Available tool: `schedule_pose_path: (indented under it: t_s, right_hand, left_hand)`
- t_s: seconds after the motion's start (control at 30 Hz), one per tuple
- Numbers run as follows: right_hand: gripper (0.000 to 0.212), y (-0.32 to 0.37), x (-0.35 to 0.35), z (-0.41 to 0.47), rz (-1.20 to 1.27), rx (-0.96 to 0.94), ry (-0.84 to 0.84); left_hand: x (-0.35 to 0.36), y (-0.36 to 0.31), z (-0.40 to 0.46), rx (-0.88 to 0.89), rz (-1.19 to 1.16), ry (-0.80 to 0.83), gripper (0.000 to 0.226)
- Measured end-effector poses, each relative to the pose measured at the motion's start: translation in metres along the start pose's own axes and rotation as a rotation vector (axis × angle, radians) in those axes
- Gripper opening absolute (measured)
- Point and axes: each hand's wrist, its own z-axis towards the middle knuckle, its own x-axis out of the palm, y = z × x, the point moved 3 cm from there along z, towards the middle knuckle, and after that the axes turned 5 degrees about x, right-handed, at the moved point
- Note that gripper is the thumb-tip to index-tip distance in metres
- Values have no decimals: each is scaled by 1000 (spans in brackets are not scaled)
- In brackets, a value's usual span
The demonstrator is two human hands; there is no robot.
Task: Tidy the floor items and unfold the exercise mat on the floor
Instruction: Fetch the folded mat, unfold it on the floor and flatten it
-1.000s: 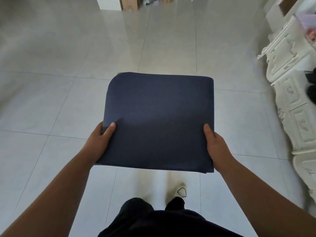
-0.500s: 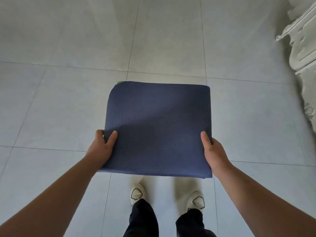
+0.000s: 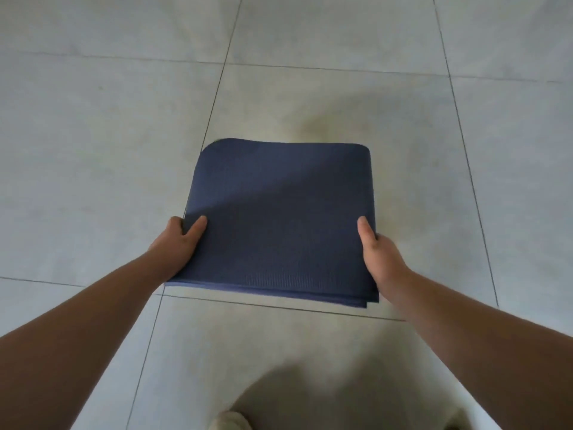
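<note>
A dark blue exercise mat (image 3: pixel 282 218), folded into a thick square of several layers, is held flat in front of me above the pale tiled floor (image 3: pixel 93 150). My left hand (image 3: pixel 178 243) grips its near left edge, thumb on top and fingers underneath. My right hand (image 3: pixel 376 252) grips the near right edge the same way. The mat's folded edge faces away from me and its loose layered ends show at the near right corner. The fingers under the mat are hidden.
Large grey-white tiles with thin dark joints fill the view on all sides. The toe of a light shoe (image 3: pixel 231 422) shows at the bottom edge, with a soft shadow on the floor around it.
My view has tilted further down toward the floor, so the white carved furniture at the right has left the frame. The mat has moved lower, with both hands keeping the same grip.
</note>
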Motion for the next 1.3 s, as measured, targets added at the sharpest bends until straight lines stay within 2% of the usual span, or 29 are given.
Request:
schedule_pose_path:
  t_s: [0.1, 0.23, 0.3, 0.37, 0.43, 0.5, 0.6, 0.67, 0.73, 0.87, 0.93, 1.0, 1.03, 1.23, 1.3]
  right_hand:
    - [78, -21, 36, 25, -3, 56, 2]
    - [79, -15, 50, 34, 8, 109, 89]
    - [79, -10, 51, 35, 12, 160, 141]
    - [78, -8, 52, 37, 29, 235, 189]
    - [79, -8, 53, 42, -33, 271, 204]
    - [74, -2, 50, 45, -206, 176, 127]
    - [57, 14, 37, 37, -482, -164, -77]
    - [58, 28, 37, 14, -630, -498, -71]
    - [60, 37, 47, -13, -627, -751, 21]
    - [60, 53, 83, -50, -522, -788, 146]
    - [57, 63, 99, -60, -485, -768, 161]
    - [56, 73, 108, -66, -469, -744, 146]
    - [56, 78, 108, -68, -463, -728, 142]
    - [68, 102, 58, -83, -263, -767, 153]
    - [64, 107, 28, -86, -121, -733, 148]
  left_hand:
    - [9, 25, 30, 35, 33, -12, 54]
    - [14, 37, 43, 12, 80, 105, 61]
    - [18, 38, 40, -12, 29, 135, 64]
    - [23, 36, 36, -26, 13, 111, 65]
    - [26, 36, 34, -8, 125, 36, 63]
    - [23, 37, 32, 5, 213, -70, 56]
    - [13, 35, 28, -1, 182, -102, 47]
    - [4, 30, 22, 9, 75, -64, 39]
    - [-7, 22, 11, -8, -248, -27, 29]
    - [-13, 5, -17, -155, -1335, 66, 29]
    - [2, -9, -23, -298, -1571, 10, 35]
    - [20, -33, -30, -363, -1524, -10, 34]
    - [26, -49, -35, -340, -1482, 3, 36]
    - [51, -156, -74, 59, -1354, 276, 36]
    - [64, -183, -87, 167, -1194, 260, 25]
